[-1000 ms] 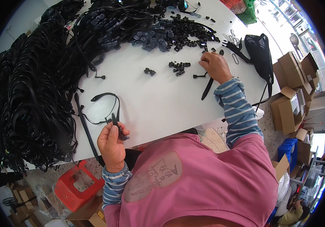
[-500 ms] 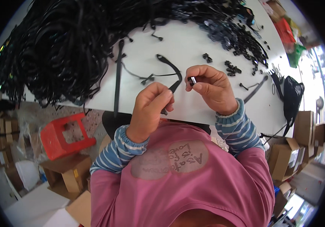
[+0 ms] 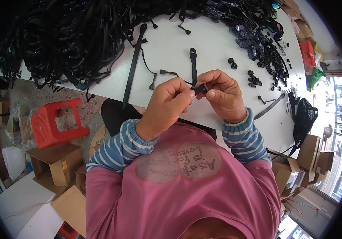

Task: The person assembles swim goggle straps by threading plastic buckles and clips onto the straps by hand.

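My left hand (image 3: 166, 102) is closed on a black strap (image 3: 193, 67), pinching it between thumb and fingers near one end. The strap's looped end points away from me over the white table. Close beside it, my right hand (image 3: 225, 97) pinches a small black buckle (image 3: 205, 87) with a shiny edge. Strap end and buckle meet between my fingertips; whether the strap has passed through the buckle cannot be made out. Both hands are over the table's near edge.
A big heap of black straps (image 3: 67, 40) covers the far left of the white table (image 3: 171, 44). Loose buckles (image 3: 254, 79) lie to the right, beside a black mesh bag (image 3: 305, 115). A red stool (image 3: 45, 125) and cardboard boxes (image 3: 59, 165) stand at the left.
My left hand has moved right and brought the strap end up to the buckle in my right hand. The strap's looped end has swung to point straight away from me.
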Demonstrator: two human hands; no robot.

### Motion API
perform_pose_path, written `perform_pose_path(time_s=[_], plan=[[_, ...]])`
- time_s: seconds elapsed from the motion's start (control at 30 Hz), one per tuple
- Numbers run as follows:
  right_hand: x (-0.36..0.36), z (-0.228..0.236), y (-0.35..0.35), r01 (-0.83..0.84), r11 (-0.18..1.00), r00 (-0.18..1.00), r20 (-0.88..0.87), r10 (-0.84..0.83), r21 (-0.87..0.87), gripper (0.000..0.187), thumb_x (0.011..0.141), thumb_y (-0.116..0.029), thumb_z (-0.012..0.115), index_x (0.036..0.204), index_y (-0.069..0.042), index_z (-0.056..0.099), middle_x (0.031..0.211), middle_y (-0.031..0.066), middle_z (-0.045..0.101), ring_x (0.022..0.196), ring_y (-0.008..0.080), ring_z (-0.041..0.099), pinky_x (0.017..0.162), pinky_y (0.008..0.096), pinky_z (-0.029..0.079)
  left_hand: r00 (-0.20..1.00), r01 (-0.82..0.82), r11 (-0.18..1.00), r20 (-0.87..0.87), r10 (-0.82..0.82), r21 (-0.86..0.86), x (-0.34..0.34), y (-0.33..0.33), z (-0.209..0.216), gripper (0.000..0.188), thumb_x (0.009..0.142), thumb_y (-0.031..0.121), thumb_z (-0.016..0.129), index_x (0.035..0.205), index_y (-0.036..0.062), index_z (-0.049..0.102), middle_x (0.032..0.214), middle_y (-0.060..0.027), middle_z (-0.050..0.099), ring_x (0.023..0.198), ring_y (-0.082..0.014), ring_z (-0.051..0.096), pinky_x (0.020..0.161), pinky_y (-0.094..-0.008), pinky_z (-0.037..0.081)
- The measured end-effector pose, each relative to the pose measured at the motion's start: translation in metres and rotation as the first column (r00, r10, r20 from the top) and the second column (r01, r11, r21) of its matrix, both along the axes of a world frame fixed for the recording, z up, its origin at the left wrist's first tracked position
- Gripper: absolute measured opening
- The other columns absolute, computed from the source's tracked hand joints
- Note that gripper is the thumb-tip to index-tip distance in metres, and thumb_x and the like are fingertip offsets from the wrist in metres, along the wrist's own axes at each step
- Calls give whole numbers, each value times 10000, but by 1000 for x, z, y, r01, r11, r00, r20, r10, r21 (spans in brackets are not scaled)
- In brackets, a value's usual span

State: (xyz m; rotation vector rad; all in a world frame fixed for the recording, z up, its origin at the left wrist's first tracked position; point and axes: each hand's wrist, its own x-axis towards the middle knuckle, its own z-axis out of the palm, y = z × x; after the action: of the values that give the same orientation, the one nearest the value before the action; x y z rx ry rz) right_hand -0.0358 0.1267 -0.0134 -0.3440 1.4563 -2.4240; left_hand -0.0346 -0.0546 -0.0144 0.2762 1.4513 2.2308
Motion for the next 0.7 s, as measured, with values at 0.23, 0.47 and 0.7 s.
perform_pose_path(time_s=[0.23,0.47,0.7], plan=[[-1,-3,3,1,1000,1000,-24,0,29,291,739,-28,644,1004,9,531,912,62,567,820,142,545,727,271,488,998,43,998,-32,-45,-52,-1,1,-2,120,810,125,497,716,50,487,643,12,473,560,-48,400,516,-186,335],[3,0,3,-27,999,1000,14,27,22,275,736,21,629,994,6,534,915,59,565,846,135,548,745,255,482,999,51,997,-6,-52,-63,2,0,-2,117,809,111,496,707,56,480,630,21,462,555,-42,393,502,-181,329],[10,3,-1,11,967,985,-172,34,255,271,740,92,587,996,14,541,927,51,567,874,128,546,793,251,456,984,6,973,-174,-47,-231,1,1,-6,113,792,90,526,713,24,478,603,18,450,547,-28,371,469,-187,305]])
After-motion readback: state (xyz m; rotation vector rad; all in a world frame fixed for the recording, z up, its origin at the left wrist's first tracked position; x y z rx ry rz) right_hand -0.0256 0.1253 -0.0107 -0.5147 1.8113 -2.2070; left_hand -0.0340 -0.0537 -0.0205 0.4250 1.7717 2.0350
